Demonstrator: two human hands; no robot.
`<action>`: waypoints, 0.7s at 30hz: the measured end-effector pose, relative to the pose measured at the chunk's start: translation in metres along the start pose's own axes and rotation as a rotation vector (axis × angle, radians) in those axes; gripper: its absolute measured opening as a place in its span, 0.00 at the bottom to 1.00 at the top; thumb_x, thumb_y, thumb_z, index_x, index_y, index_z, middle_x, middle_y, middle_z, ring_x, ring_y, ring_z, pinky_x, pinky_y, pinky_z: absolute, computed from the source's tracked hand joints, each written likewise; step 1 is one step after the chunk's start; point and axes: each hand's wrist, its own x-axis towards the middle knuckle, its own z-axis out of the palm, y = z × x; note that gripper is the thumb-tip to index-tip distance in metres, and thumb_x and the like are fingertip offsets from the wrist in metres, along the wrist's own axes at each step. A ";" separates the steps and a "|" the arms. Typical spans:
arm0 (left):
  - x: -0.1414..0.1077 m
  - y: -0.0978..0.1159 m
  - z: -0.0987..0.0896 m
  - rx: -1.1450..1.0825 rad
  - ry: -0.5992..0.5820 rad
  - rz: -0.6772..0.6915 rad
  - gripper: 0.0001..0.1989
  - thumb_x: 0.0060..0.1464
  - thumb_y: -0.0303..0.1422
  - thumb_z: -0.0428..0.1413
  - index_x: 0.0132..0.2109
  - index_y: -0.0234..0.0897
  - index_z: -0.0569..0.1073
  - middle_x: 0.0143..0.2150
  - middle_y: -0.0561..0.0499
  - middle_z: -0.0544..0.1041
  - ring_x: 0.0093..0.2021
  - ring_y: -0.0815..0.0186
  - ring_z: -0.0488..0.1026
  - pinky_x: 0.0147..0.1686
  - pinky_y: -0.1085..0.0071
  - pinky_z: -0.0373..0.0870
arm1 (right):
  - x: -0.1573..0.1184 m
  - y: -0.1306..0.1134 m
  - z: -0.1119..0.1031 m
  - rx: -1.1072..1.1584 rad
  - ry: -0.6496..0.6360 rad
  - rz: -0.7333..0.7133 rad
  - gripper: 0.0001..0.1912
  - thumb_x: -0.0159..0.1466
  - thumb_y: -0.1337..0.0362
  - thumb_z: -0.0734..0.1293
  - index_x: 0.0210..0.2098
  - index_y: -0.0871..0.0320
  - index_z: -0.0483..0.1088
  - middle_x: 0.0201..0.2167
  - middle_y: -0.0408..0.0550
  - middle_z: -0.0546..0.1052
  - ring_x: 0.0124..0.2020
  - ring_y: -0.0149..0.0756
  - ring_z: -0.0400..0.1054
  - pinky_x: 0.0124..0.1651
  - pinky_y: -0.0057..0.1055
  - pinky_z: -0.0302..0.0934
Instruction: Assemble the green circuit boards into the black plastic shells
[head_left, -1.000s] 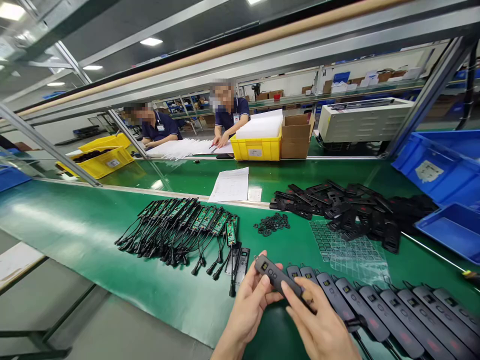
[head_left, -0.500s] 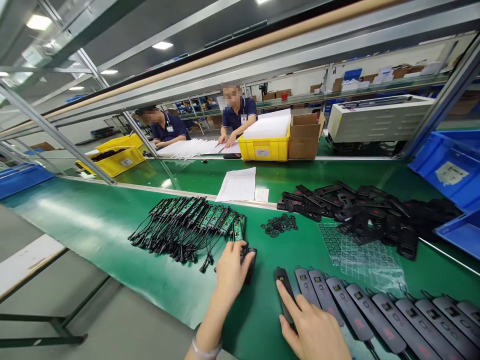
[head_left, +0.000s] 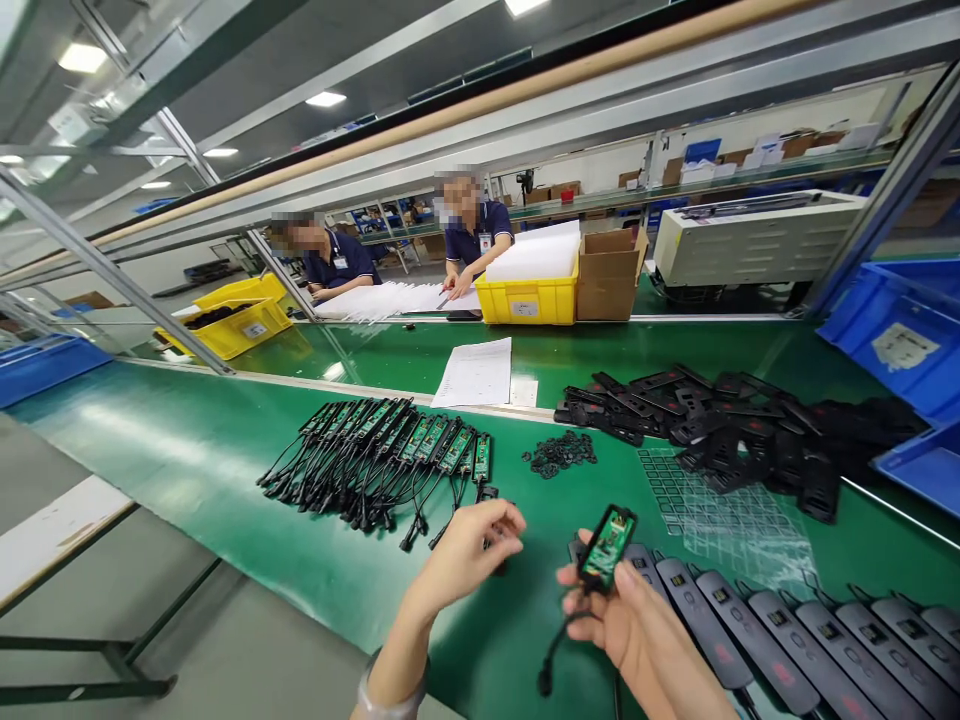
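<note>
My right hand [head_left: 637, 625] holds a green circuit board [head_left: 609, 545] in a narrow black housing, tilted with the board side facing me. A short black cable with a plug [head_left: 545, 680] dangles from its lower end. To the left, my left hand [head_left: 480, 545] hovers over the mat, fingers loosely curled and apart from the thumb. Something dark lies partly hidden behind that hand. Just beyond it are rows of similar boards with cables [head_left: 420, 440]. Dark grey handheld units with small displays [head_left: 750, 620] line up at the right, some partly covered by my right hand.
A pile of small black rings [head_left: 559, 453] lies mid-table. Behind the grey units are a clear gridded sheet [head_left: 720, 510] and heaped black covers [head_left: 720, 410]. Blue bins [head_left: 900, 330] stand at the right. Across the bench, two people work beside a yellow crate [head_left: 529, 300].
My right hand has left the leftmost grey unit and now holds up a circuit board in its housing. My left hand has loosened from the dark parts it was touching.
</note>
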 end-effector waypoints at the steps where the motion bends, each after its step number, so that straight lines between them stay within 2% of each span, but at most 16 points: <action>1: 0.006 -0.008 0.002 0.188 0.049 0.007 0.11 0.53 0.23 0.52 0.43 0.37 0.70 0.41 0.47 0.75 0.42 0.61 0.73 0.43 0.64 0.70 | -0.003 -0.005 0.002 0.030 0.060 0.011 0.29 0.61 0.46 0.64 0.56 0.54 0.62 0.35 0.48 0.74 0.30 0.31 0.66 0.30 0.27 0.63; 3: 0.019 -0.026 0.004 0.411 0.097 0.008 0.20 0.51 0.17 0.49 0.49 0.37 0.70 0.48 0.44 0.74 0.52 0.56 0.69 0.53 0.55 0.64 | -0.010 -0.016 0.003 0.025 0.130 0.013 0.26 0.60 0.47 0.65 0.54 0.54 0.64 0.26 0.43 0.71 0.20 0.25 0.56 0.22 0.23 0.53; 5: 0.028 -0.042 0.005 0.448 0.083 0.012 0.22 0.50 0.15 0.49 0.50 0.36 0.70 0.49 0.43 0.73 0.55 0.55 0.67 0.58 0.51 0.58 | -0.016 -0.026 0.002 -0.020 0.126 0.017 0.25 0.61 0.46 0.63 0.52 0.55 0.66 0.24 0.41 0.69 0.16 0.22 0.48 0.20 0.23 0.48; 7: 0.029 -0.048 0.004 0.440 0.079 0.020 0.21 0.51 0.17 0.49 0.52 0.36 0.69 0.46 0.43 0.73 0.51 0.56 0.69 0.57 0.51 0.60 | -0.021 -0.031 0.000 -0.097 0.103 0.023 0.26 0.62 0.44 0.61 0.50 0.55 0.67 0.25 0.43 0.70 0.16 0.22 0.46 0.19 0.23 0.44; 9: 0.023 -0.047 0.004 0.387 0.098 0.014 0.22 0.53 0.20 0.49 0.55 0.37 0.67 0.45 0.44 0.71 0.45 0.59 0.71 0.49 0.56 0.69 | -0.021 -0.032 -0.004 -0.222 0.088 0.033 0.27 0.62 0.43 0.60 0.49 0.56 0.69 0.23 0.42 0.68 0.17 0.23 0.46 0.19 0.23 0.44; 11: 0.014 -0.039 0.005 0.186 0.152 -0.037 0.20 0.53 0.23 0.49 0.53 0.38 0.69 0.44 0.44 0.68 0.41 0.62 0.71 0.38 0.65 0.73 | -0.019 -0.028 -0.008 -0.410 0.094 0.038 0.28 0.63 0.42 0.58 0.49 0.56 0.70 0.21 0.41 0.66 0.18 0.25 0.49 0.20 0.24 0.49; 13: 0.004 -0.030 0.009 -0.166 0.201 -0.137 0.16 0.51 0.26 0.53 0.49 0.36 0.72 0.41 0.46 0.68 0.38 0.65 0.70 0.32 0.72 0.72 | -0.013 -0.021 -0.012 -0.656 0.092 -0.024 0.28 0.64 0.44 0.56 0.54 0.54 0.68 0.25 0.45 0.69 0.21 0.29 0.57 0.24 0.26 0.57; 16: -0.009 -0.015 0.022 -0.731 0.171 -0.270 0.19 0.45 0.30 0.62 0.46 0.34 0.72 0.36 0.50 0.71 0.32 0.70 0.71 0.32 0.74 0.72 | -0.002 -0.006 -0.016 -1.030 -0.024 -0.278 0.26 0.66 0.51 0.55 0.62 0.50 0.59 0.44 0.51 0.73 0.37 0.37 0.68 0.39 0.28 0.65; 18: -0.014 -0.008 0.033 -0.997 0.160 -0.298 0.23 0.39 0.33 0.67 0.44 0.35 0.72 0.35 0.51 0.72 0.28 0.73 0.71 0.30 0.74 0.73 | 0.004 0.006 -0.018 -1.189 -0.095 -0.444 0.25 0.67 0.56 0.55 0.62 0.48 0.57 0.47 0.51 0.71 0.44 0.37 0.69 0.46 0.27 0.64; 21: -0.017 -0.001 0.046 -1.179 0.271 -0.288 0.27 0.29 0.35 0.72 0.39 0.34 0.73 0.32 0.53 0.73 0.26 0.72 0.71 0.26 0.75 0.73 | 0.010 0.026 -0.023 -1.295 -0.065 -0.606 0.23 0.67 0.59 0.55 0.61 0.44 0.59 0.44 0.49 0.71 0.40 0.34 0.71 0.41 0.23 0.66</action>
